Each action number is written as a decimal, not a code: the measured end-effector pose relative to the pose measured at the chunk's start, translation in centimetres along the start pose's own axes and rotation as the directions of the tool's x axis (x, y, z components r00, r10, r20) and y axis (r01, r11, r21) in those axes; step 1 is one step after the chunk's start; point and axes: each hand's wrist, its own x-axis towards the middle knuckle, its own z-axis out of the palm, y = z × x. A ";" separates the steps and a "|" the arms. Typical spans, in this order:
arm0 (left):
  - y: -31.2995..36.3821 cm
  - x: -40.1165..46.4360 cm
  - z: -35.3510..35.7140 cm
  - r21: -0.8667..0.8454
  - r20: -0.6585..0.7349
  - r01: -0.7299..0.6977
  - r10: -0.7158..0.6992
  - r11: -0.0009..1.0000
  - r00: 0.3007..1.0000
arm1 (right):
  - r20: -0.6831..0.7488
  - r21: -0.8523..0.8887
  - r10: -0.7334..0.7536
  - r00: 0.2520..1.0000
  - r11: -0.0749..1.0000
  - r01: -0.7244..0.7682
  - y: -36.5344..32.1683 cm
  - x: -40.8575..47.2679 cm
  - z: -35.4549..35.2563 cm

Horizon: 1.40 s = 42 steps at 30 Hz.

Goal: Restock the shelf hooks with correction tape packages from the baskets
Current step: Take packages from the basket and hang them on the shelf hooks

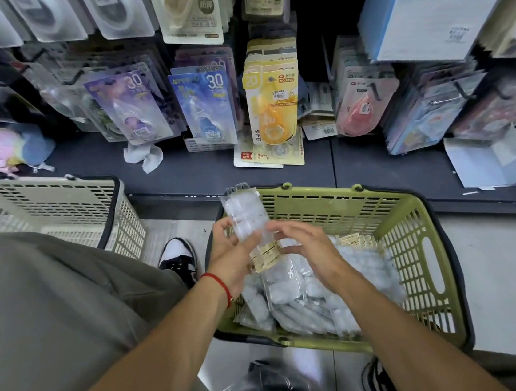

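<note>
— Hands? — Left hand [231, 256] pinches clear packages [247, 222] at frame centre, above the green basket [416, 241]; right hand [304, 248] spread, fingertips touching them.
— Handling? — Probably light, slippery film; grip the stiff card ends.

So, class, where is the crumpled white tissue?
In the head view, the crumpled white tissue lies left of centre on the dark shelf base, below the purple hanging packages.

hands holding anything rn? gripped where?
Left hand grips a stack of clear correction tape packages near its lower, label end, over the green basket. Right hand touches the same end; its grip is unclear.
</note>
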 end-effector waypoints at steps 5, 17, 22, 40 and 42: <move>-0.3 0.4 -1.0 0.032 -0.082 -0.020 0.023 0.999 0.996 | -0.313 -0.383 0.177 0.933 0.875 -0.295 4.1 1.5 -1.7; 0.9 0.7 -2.7 0.312 -0.022 -0.133 0.147 0.941 0.989 | -0.296 -0.367 0.193 0.935 0.881 -0.298 7.2 1.2 -0.4; -0.9 0.8 -0.9 0.200 0.034 -0.086 0.081 0.976 0.996 | -0.214 -0.283 -0.003 0.977 0.957 -0.059 3.5 0.5 0.6; -4.1 1.8 1.3 -0.108 0.015 0.130 -0.129 0.986 0.992 | -0.418 -0.792 0.403 0.814 0.278 -0.544 8.3 -4.1 -7.5; -3.7 1.7 1.5 -0.124 0.020 0.104 -0.102 0.987 0.995 | -0.407 -0.737 0.374 0.833 0.404 -0.542 7.7 -3.6 -7.8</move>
